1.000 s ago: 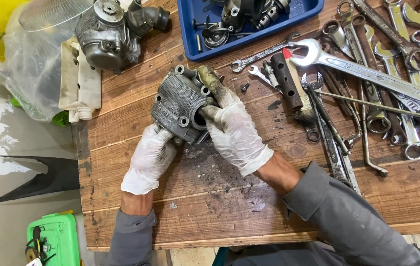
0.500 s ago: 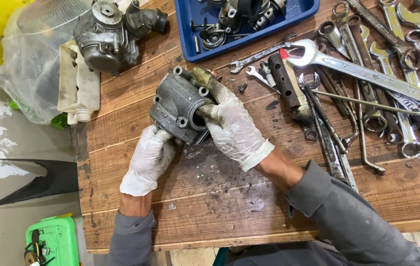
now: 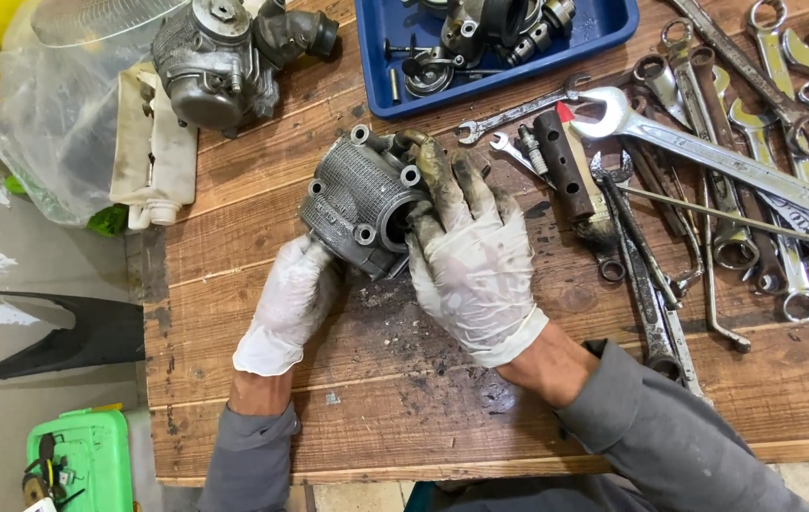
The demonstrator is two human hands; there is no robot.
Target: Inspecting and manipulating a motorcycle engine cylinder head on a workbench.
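Wooden bench [image 3: 262,228]: both gloved hands, left [image 3: 289,301], right [image 3: 473,256], grasp the engine cylinder [image 3: 362,199].

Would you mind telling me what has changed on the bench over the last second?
Very little. The right hand has spread flatter over the finned cylinder block, fingers reaching further across it. The left hand still steadies the block from below. Blue tray, spanners and carburettor have not moved.

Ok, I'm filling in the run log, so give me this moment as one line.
left hand: grips finned engine cylinder from below | right hand: fingers over its bore side | cylinder on wooden bench | wrenches to the right
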